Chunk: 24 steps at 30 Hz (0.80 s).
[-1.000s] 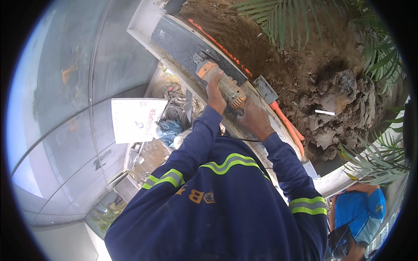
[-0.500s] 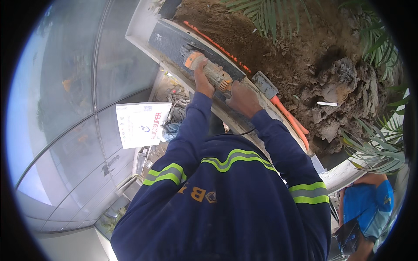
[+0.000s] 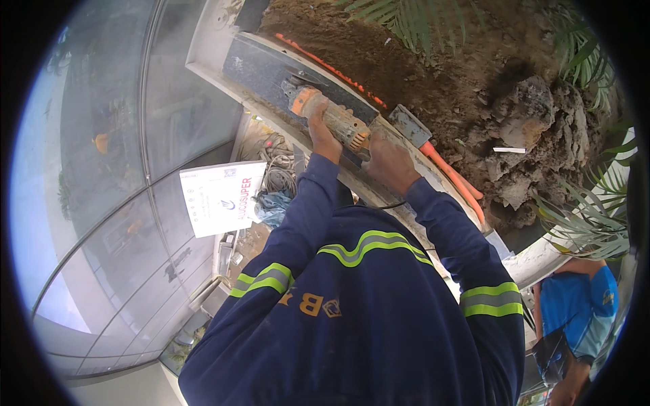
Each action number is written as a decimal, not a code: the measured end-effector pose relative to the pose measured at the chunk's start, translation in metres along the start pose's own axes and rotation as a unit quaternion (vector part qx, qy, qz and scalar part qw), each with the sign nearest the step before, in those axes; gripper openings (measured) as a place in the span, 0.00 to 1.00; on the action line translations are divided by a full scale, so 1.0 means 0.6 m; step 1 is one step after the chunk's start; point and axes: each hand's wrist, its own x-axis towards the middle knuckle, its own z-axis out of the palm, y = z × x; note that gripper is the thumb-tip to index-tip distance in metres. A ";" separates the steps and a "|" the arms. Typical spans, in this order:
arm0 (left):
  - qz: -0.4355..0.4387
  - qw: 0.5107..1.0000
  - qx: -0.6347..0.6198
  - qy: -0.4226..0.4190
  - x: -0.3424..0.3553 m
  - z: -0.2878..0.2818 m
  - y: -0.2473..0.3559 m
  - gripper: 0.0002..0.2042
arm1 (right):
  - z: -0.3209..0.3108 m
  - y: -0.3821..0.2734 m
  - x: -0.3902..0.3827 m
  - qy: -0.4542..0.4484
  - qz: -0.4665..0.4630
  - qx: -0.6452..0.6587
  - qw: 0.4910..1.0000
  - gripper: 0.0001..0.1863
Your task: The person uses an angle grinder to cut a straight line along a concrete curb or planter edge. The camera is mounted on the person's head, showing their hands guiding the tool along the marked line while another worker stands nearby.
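Both of my hands hold an orange, dust-covered angle grinder (image 3: pixel 344 126). Its body is gripped near the head by my left hand (image 3: pixel 323 132). Behind it, my right hand (image 3: pixel 388 161) is wrapped round the rear handle end. The grinder's disc (image 3: pixel 302 78) is at the dark stone slab (image 3: pixel 261 71) that caps a low wall; whether it touches the stone I cannot tell. A dark cord (image 3: pixel 386 206) trails from the rear of the tool towards my body.
Beyond the slab lies a soil bed (image 3: pixel 467 88) with palm fronds (image 3: pixel 399 24). A hammer-like tool with an orange handle (image 3: pixel 447 169) rests along the wall's edge. Glass panels (image 3: pixel 189 88), a white printed board (image 3: pixel 220 196) and coiled rope (image 3: pixel 279 177) are left. A person in blue (image 3: pixel 575 311) is lower right.
The grinder and both hands sit slightly farther right and lower in the picture, while the whole view has shifted a little. Both hands keep their hold.
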 end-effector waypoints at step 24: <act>0.006 1.000 -0.016 0.010 -0.002 -0.002 -0.004 0.21 | 0.016 0.018 0.023 0.001 -0.012 -0.040 0.999 0.27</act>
